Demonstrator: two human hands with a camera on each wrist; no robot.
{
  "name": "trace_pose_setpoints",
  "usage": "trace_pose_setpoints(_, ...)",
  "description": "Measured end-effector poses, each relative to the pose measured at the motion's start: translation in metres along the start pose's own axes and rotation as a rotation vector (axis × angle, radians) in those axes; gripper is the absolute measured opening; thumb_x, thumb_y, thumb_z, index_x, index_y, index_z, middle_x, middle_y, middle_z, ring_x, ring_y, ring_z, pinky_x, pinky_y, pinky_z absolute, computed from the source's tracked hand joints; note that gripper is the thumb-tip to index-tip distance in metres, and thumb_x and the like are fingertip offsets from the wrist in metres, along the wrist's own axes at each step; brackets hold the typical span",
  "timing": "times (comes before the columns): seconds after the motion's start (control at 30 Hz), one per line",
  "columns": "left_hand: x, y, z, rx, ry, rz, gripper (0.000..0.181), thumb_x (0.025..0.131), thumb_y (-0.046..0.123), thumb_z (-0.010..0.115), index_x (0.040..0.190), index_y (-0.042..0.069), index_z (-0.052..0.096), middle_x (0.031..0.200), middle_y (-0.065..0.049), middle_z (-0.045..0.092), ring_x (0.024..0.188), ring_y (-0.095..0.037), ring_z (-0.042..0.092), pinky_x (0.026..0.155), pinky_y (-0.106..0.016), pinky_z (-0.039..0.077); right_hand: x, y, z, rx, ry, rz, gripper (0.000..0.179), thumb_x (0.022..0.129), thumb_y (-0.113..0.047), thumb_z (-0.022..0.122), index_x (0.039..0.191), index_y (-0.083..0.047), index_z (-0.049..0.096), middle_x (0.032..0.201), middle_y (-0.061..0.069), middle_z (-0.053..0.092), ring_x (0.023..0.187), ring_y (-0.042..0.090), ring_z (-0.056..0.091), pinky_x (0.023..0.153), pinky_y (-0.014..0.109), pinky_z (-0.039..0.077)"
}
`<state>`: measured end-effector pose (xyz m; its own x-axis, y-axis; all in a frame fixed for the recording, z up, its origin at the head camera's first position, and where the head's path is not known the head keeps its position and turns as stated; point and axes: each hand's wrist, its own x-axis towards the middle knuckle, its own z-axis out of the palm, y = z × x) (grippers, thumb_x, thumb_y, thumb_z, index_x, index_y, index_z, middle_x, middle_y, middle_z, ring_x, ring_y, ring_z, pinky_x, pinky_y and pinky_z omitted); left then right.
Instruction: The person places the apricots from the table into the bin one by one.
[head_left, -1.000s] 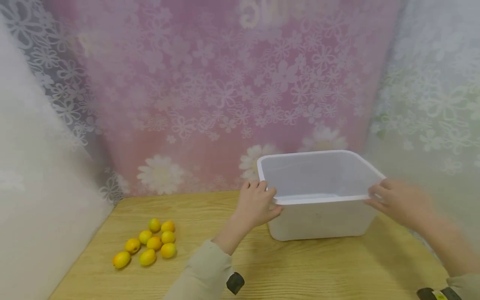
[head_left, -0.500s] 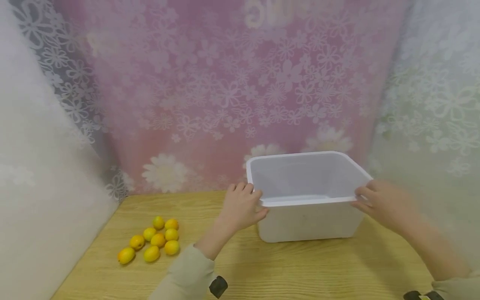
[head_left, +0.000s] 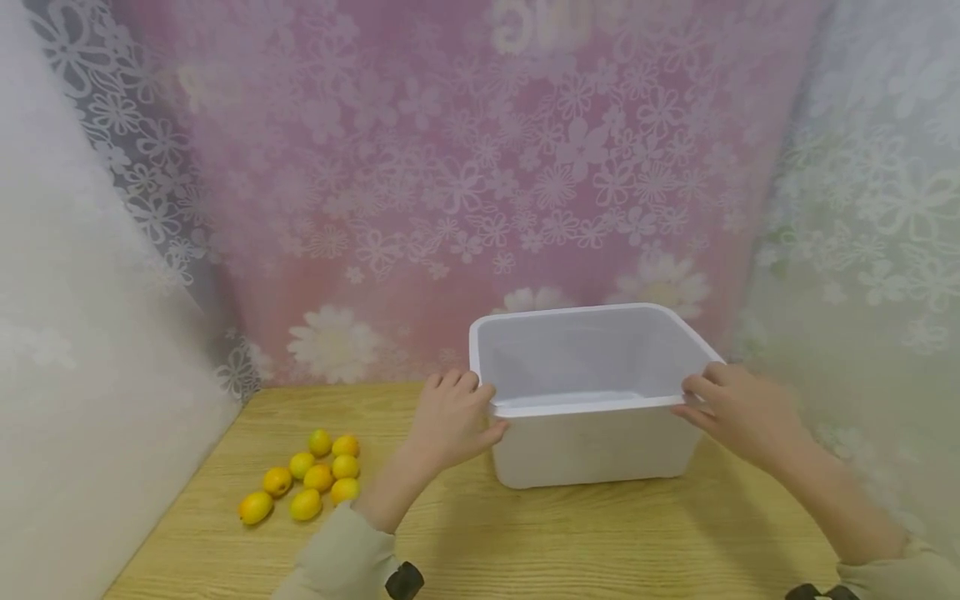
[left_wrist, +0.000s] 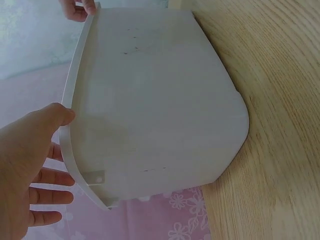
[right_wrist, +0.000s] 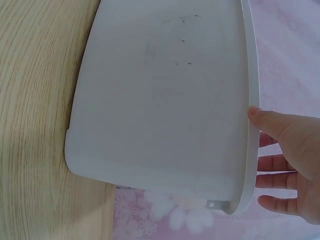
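Observation:
A white rectangular plastic bin [head_left: 592, 450] with an open top stands upright on the wooden table. My left hand [head_left: 448, 417] grips its rim at the near left corner, thumb in front and fingers over the edge. At the near right corner, my right hand [head_left: 746, 412] pinches the rim the same way. In the left wrist view, the left thumb [left_wrist: 62, 115] presses on the outer lip of the bin wall [left_wrist: 155, 110]. The right wrist view shows the right thumb [right_wrist: 256, 112] on the lip, with the other fingers partly behind it.
Several small yellow-orange oval fruits [head_left: 318, 477] lie in a loose cluster on the table [head_left: 555, 550] at left. A pink flowered curtain [head_left: 420, 208] hangs behind the table, and pale sheets flank both sides.
Both hands have moved the bin to the left along the table, closer to the fruits. Their grip on the rim stays the same. The fruits keep their arrangement.

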<state>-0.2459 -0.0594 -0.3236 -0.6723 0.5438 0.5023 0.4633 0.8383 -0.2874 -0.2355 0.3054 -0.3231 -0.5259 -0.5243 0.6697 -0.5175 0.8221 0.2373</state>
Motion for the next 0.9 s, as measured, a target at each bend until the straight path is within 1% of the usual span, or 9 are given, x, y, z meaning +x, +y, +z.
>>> trace_pose_setpoints(0.17,-0.006,-0.008,-0.002,-0.034,0.006,0.005,0.038,0.080,0.052,0.061,0.097,0.018,0.062,0.083,0.001,0.052,0.080,-0.020,0.049,0.069,-0.034,0.038,0.006,-0.009,0.001,0.001,0.029,-0.035,0.069,0.091,-0.063,0.016,0.077,-0.012,0.060,0.065,-0.002,0.046,0.048,0.010,0.037,0.038,0.022,0.028)
trace_pose_setpoints(0.27,-0.011,-0.014,-0.004,-0.052,-0.010,0.005,0.038,0.080,0.051,0.061,0.098,0.017,0.062,0.085,0.000,0.052,0.082,-0.021,0.050,0.072,-0.035,0.038,0.011,-0.014,0.001,0.014,0.038,-0.068,0.067,0.093,-0.060,0.018,0.077,-0.011,0.060,0.065,-0.001,0.047,0.048,0.012,0.039,0.041,0.025,0.032)
trace_pose_setpoints(0.37,-0.017,-0.021,-0.005,-0.074,-0.016,0.004,0.038,0.080,0.050,0.062,0.098,0.017,0.061,0.087,0.000,0.053,0.084,-0.023,0.050,0.075,-0.037,0.038,0.015,-0.019,0.002,0.016,0.049,-0.097,0.064,0.094,-0.058,0.020,0.076,-0.011,0.060,0.065,-0.001,0.046,0.048,0.011,0.038,0.043,0.025,0.032)
trace_pose_setpoints(0.43,-0.022,-0.026,-0.005,-0.103,0.000,0.006,0.039,0.079,0.050,0.063,0.099,0.016,0.062,0.088,0.000,0.053,0.085,-0.023,0.050,0.076,-0.039,0.039,0.016,-0.024,0.004,0.019,0.055,-0.100,0.063,0.095,-0.057,0.021,0.076,-0.012,0.060,0.066,-0.002,0.045,0.048,0.010,0.036,0.043,0.023,0.030)
trace_pose_setpoints(0.5,-0.027,-0.031,-0.004,-0.126,0.020,0.009,0.039,0.079,0.050,0.064,0.099,0.016,0.062,0.088,0.000,0.053,0.085,-0.024,0.050,0.074,-0.039,0.039,0.018,-0.029,0.006,0.031,0.056,-0.088,0.063,0.094,-0.058,0.021,0.076,-0.012,0.060,0.067,-0.002,0.045,0.049,0.009,0.036,0.042,0.021,0.028)
trace_pose_setpoints(0.6,-0.033,-0.038,-0.004,-0.143,0.043,0.013,0.039,0.078,0.049,0.064,0.098,0.016,0.062,0.088,0.000,0.054,0.085,-0.024,0.050,0.074,-0.040,0.041,0.020,-0.036,0.008,0.046,0.056,-0.080,0.061,0.094,-0.058,0.021,0.077,-0.013,0.059,0.068,-0.003,0.045,0.051,0.010,0.038,0.042,0.020,0.028)
trace_pose_setpoints(0.7,-0.038,-0.043,-0.007,-0.128,0.041,0.014,0.038,0.078,0.048,0.064,0.098,0.016,0.062,0.087,0.000,0.054,0.084,-0.024,0.051,0.075,-0.041,0.042,0.022,-0.042,0.009,0.042,0.067,-0.081,0.060,0.095,-0.057,0.022,0.077,-0.013,0.059,0.068,-0.002,0.047,0.052,0.012,0.041,0.042,0.021,0.028)
trace_pose_setpoints(0.9,-0.046,-0.050,-0.014,-0.101,0.014,0.004,0.039,0.077,0.048,0.066,0.097,0.015,0.063,0.091,-0.002,0.058,0.088,-0.026,0.054,0.079,-0.043,0.043,0.025,-0.053,0.008,0.041,0.072,-0.114,0.057,0.098,-0.051,0.020,0.079,-0.013,0.058,0.070,-0.001,0.047,0.054,0.014,0.044,0.043,0.023,0.030)
